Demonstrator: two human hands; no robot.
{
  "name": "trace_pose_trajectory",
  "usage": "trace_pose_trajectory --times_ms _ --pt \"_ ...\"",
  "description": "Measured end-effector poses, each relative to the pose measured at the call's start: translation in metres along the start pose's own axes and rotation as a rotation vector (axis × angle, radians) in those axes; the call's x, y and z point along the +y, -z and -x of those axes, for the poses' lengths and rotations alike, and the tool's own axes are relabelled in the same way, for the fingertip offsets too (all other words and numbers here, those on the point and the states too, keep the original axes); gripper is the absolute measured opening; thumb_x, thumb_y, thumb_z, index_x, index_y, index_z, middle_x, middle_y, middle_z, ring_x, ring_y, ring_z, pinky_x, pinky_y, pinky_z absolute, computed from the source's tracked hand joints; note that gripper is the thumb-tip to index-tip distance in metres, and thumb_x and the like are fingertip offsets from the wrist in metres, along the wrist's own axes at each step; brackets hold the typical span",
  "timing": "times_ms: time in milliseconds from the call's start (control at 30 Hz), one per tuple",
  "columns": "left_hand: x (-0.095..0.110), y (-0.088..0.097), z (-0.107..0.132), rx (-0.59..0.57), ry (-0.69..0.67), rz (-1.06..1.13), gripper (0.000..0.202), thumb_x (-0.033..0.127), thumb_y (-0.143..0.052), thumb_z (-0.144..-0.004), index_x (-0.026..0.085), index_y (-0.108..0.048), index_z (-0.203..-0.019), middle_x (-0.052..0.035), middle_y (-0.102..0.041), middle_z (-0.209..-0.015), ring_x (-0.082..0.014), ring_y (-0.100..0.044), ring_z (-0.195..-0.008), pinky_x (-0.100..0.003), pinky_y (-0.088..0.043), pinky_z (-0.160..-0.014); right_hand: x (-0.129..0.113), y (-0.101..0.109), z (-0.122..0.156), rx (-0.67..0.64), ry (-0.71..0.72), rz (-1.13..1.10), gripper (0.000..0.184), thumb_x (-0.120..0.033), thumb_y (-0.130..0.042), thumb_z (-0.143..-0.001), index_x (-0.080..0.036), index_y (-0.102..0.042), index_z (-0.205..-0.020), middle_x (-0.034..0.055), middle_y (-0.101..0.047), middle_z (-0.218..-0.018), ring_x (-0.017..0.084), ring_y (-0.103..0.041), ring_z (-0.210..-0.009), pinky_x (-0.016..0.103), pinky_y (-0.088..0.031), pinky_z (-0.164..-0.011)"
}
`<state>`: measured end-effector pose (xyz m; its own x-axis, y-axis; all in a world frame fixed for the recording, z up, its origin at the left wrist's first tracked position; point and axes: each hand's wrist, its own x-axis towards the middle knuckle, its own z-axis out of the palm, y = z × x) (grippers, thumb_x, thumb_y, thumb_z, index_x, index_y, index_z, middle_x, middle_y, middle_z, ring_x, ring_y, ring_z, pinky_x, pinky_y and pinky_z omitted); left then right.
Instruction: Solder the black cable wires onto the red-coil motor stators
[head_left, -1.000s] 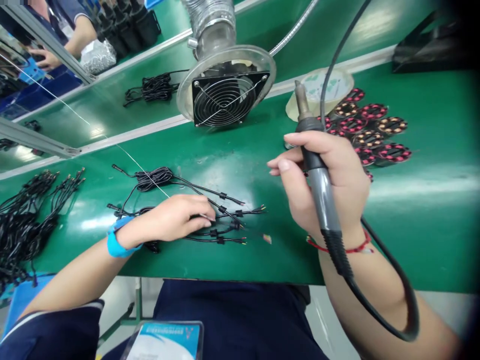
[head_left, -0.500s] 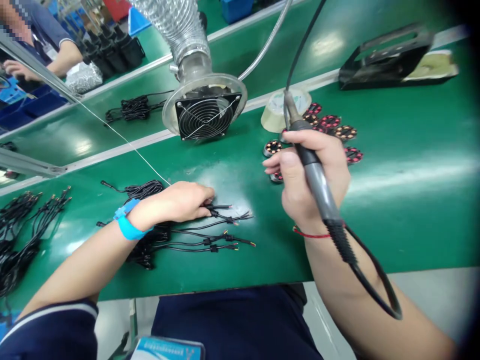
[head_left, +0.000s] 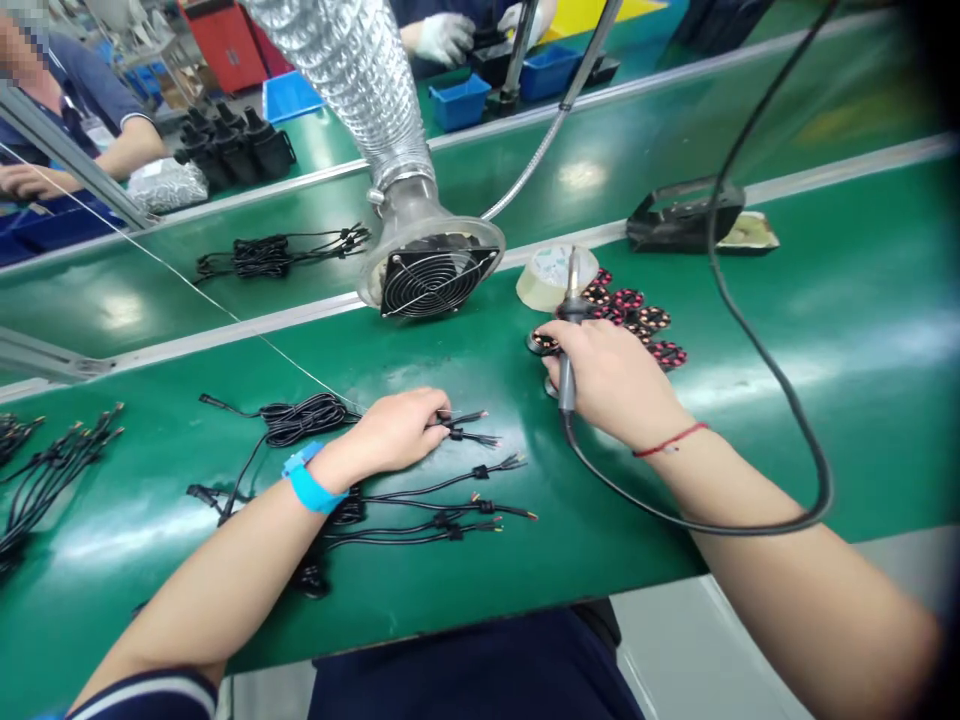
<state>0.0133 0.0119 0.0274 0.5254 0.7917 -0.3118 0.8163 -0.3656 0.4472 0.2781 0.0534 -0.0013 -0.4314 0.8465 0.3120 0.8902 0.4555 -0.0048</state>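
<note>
My left hand (head_left: 397, 432), with a blue wrist strap (head_left: 309, 482), rests on the green bench and pinches a black cable (head_left: 465, 428) near its bare ends; more black cables (head_left: 420, 510) lie fanned out beside it. My right hand (head_left: 611, 380) is closed round a soldering iron (head_left: 570, 330), tip pointing up and away, its black cord (head_left: 757, 330) looping to the right. The right hand reaches over a small round stator (head_left: 541, 343) at the edge of a pile of red and copper stators (head_left: 637, 320).
A fume fan on a silver duct (head_left: 431, 275) sits behind the cables. A solder spool (head_left: 551, 275) and a black iron stand (head_left: 682, 220) lie beyond the stators. Cable bundles (head_left: 45, 470) lie far left and on the conveyor (head_left: 262, 255). Other people work at the far side.
My right hand has moved away from me with the soldering iron, down toward the stators. My left hand stays on the cables, now pinching one near its end. The view has tilted up.
</note>
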Motion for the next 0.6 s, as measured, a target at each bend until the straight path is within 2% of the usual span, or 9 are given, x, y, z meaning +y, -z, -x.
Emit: trace_pose_trajectory --times_ms 167,300,367,433,500,567,600 --pt "0.0 0.002 -0.001 -0.003 -0.004 0.029 0.016 0.022 -0.051 -0.088 0.018 -0.06 -0.101 -0.0037 -0.067 -0.093 -0.0194 -0.06 -0.083 -0.03 -0.043 -0.071 -0.019 -0.005 -0.018 -0.035 -0.034 0.051 0.028 -0.023 -0.046 -0.09 -0.012 -0.064 -0.109 0.0158 -0.072 -0.09 0.031 -0.064 -0.086 0.041 -0.045 -0.074" --pt "-0.004 0.0 -0.002 -0.039 -0.079 0.037 0.015 0.022 -0.052 -0.087 0.018 -0.062 -0.097 -0.0033 -0.067 -0.09 -0.0185 -0.059 -0.082 -0.029 -0.041 -0.07 -0.04 -0.005 -0.012 -0.005 0.121 -0.203 0.02 -0.019 -0.047 -0.091 -0.016 -0.062 -0.104 0.0099 -0.072 -0.089 0.026 -0.064 -0.084 0.038 -0.046 -0.074" --pt "-0.006 -0.001 -0.001 -0.067 -0.117 0.061 0.016 0.025 -0.054 -0.086 0.018 -0.063 -0.098 -0.0041 -0.067 -0.095 -0.0186 -0.059 -0.084 -0.029 -0.041 -0.07 -0.047 -0.005 -0.003 0.064 0.156 -0.293 0.016 -0.019 -0.047 -0.091 -0.018 -0.06 -0.1 0.0076 -0.071 -0.087 0.024 -0.064 -0.081 0.038 -0.047 -0.074" --pt "-0.007 0.0 0.0 -0.061 -0.131 0.141 0.023 0.03 -0.055 -0.088 0.017 -0.064 -0.105 -0.0058 -0.067 -0.101 -0.0187 -0.06 -0.087 -0.029 -0.044 -0.074 -0.052 -0.004 0.007 0.162 0.128 -0.324 0.014 -0.019 -0.048 -0.091 -0.019 -0.058 -0.101 0.0063 -0.07 -0.083 0.024 -0.064 -0.077 0.038 -0.049 -0.073" --pt "-0.008 0.002 0.0 -0.002 -0.146 0.267 0.027 0.032 -0.049 -0.092 0.016 -0.064 -0.107 -0.0074 -0.066 -0.104 -0.0182 -0.06 -0.093 -0.029 -0.046 -0.083 -0.055 -0.003 0.014 0.204 0.057 -0.366 0.019 -0.018 -0.05 -0.089 -0.02 -0.054 -0.108 0.0058 -0.07 -0.084 0.023 -0.066 -0.077 0.039 -0.052 -0.073" --pt "-0.009 0.005 -0.002 0.079 -0.123 0.399 0.028 0.029 -0.041 -0.096 0.015 -0.065 -0.097 -0.0065 -0.066 -0.097 -0.0157 -0.06 -0.091 -0.028 -0.046 -0.085 -0.059 -0.003 0.016 0.152 -0.039 -0.435 0.029 -0.018 -0.054 -0.086 -0.02 -0.05 -0.116 0.0072 -0.071 -0.092 0.025 -0.068 -0.083 0.04 -0.054 -0.075" --pt "-0.01 0.006 -0.004 0.105 -0.08 0.461 0.03 0.027 -0.038 -0.096 0.014 -0.065 -0.091 -0.0051 -0.066 -0.09 -0.0138 -0.06 -0.083 -0.027 -0.047 -0.081 -0.061 -0.004 0.016 0.107 -0.09 -0.465 0.035 -0.021 -0.057 -0.085 -0.02 -0.049 -0.118 0.0087 -0.071 -0.097 0.026 -0.069 -0.087 0.042 -0.055 -0.077"
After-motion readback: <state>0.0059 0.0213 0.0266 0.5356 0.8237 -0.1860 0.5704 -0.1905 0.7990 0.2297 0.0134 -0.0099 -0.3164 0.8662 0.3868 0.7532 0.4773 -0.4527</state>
